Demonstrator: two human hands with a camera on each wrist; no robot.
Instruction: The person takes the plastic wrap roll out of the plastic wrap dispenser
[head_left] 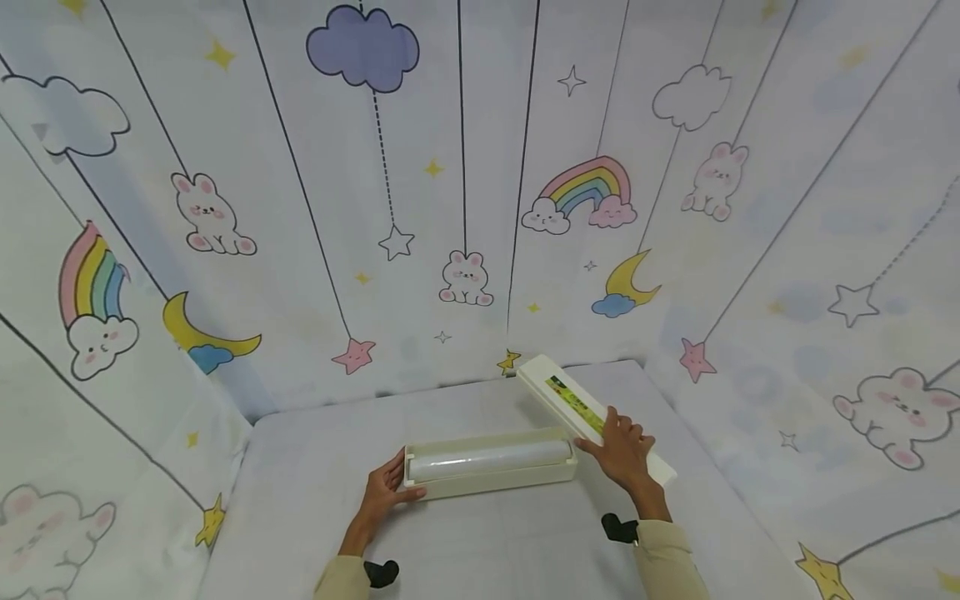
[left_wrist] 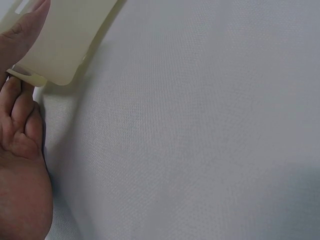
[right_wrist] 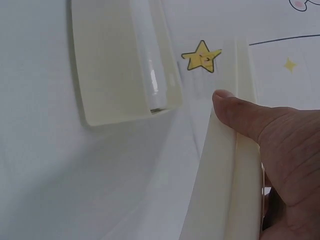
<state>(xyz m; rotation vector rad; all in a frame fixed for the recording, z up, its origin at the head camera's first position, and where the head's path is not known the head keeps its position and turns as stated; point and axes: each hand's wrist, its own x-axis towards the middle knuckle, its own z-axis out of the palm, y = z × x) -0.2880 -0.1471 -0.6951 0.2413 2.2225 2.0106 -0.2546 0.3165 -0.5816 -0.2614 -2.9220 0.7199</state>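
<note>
A long cream-coloured box [head_left: 498, 483] sits on the white cloth with its top off. Inside it lies a shiny roll of cling film [head_left: 487, 457]. My left hand [head_left: 379, 493] holds the box's left end, thumb along the near side; in the left wrist view the thumb lies over the box's end [left_wrist: 65, 50] with the fingers below. Beyond the box's right end, my right hand [head_left: 626, 450] grips the long lid [head_left: 537, 375], which is tilted and bears a green and yellow label [head_left: 573, 402]. The right wrist view shows the thumb pressed along the lid's edge [right_wrist: 215, 190].
White cloth [head_left: 315, 467] covers the tabletop. Behind and at both sides stand pale fabric walls [head_left: 420, 317] printed with rabbits, stars, clouds and rainbows. A dark strap piece [head_left: 619, 527] shows at the right wrist, another [head_left: 381, 573] at the left.
</note>
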